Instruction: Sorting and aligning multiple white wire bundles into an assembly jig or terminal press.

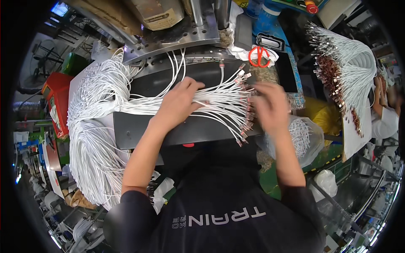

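Note:
A fanned bundle of white cables (211, 100) lies across the black work surface in front of me. The metal plug ends (248, 110) of the cables, with reddish-brown parts, point to the right. My left hand (180, 102) lies over the bundle left of its fan, thumb on the near side and fingers on the far side, gripping it. At the plug ends is my right hand (271, 105), smeared by motion. Its fingers are too blurred to show whether they hold a plug. A few cables (176, 65) stray up toward the metal machine.
A metal press base (173, 40) stands behind the surface. White cable coils (95, 160) hang at left. Red-handled scissors (259, 56) lie at the back right. A plastic bag of white pieces (300, 137) sits at right. Another person (386, 116) is beside more cables (352, 59) farther right.

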The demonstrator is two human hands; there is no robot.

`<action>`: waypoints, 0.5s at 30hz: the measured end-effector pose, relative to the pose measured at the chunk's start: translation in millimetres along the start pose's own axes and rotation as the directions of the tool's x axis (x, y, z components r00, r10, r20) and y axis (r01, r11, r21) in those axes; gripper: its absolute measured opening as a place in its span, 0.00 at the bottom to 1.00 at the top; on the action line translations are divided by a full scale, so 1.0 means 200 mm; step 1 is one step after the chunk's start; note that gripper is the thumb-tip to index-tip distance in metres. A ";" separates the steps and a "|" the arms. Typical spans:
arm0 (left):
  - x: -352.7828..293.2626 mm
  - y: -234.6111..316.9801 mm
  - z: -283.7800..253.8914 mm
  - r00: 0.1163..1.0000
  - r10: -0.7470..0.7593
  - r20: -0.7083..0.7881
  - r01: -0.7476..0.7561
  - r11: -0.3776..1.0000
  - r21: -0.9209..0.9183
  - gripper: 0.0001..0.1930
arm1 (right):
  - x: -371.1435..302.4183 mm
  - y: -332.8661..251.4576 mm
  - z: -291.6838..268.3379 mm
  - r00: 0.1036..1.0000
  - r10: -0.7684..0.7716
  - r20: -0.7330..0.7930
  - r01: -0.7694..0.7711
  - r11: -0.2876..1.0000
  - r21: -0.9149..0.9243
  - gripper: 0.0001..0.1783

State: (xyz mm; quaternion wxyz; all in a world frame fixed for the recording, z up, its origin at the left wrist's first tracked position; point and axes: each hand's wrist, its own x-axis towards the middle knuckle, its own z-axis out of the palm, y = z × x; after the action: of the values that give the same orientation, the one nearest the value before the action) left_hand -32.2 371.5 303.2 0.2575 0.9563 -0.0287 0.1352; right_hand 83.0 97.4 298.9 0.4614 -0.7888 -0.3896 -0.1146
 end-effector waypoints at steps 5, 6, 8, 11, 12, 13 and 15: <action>-0.03 -0.13 -0.17 0.954 -0.220 0.203 0.206 0.975 0.089 0.15 | 0.27 -0.22 0.41 0.917 -0.159 0.365 0.183 0.983 -0.030 0.20; -0.03 -0.14 -0.21 0.943 -0.229 0.243 0.226 0.973 0.041 0.15 | 0.29 -0.21 0.46 0.830 -0.087 0.552 0.126 0.991 -0.033 0.21; -0.01 -0.16 -0.27 0.931 -0.237 0.279 0.248 0.969 -0.005 0.15 | 0.36 -0.16 0.48 0.701 -0.018 0.713 0.075 0.996 -0.048 0.21; -0.07 -0.18 -0.32 0.959 -0.250 0.134 0.254 0.967 -0.020 0.14 | 0.47 -0.17 0.34 0.628 0.018 0.778 0.169 0.973 -0.159 0.17; -0.08 -0.19 -0.32 0.957 -0.260 0.129 0.265 0.964 -0.019 0.14 | 0.48 -0.20 0.32 0.667 -0.009 0.745 0.246 0.947 -0.209 0.16; -0.09 -0.19 -0.30 0.956 -0.259 0.137 0.264 0.964 -0.017 0.13 | 0.49 -0.23 0.30 0.702 -0.042 0.711 0.318 0.912 -0.260 0.14; -0.09 -0.19 -0.26 0.957 -0.247 0.153 0.253 0.967 -0.019 0.11 | 0.47 -0.25 0.34 0.730 -0.081 0.678 0.386 0.868 -0.312 0.13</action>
State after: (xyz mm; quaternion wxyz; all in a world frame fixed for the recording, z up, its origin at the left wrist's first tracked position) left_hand -58.2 428.9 322.6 0.2880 0.9546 0.0707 0.0288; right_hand 97.7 214.1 344.9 0.0930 -0.8039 -0.5870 0.0213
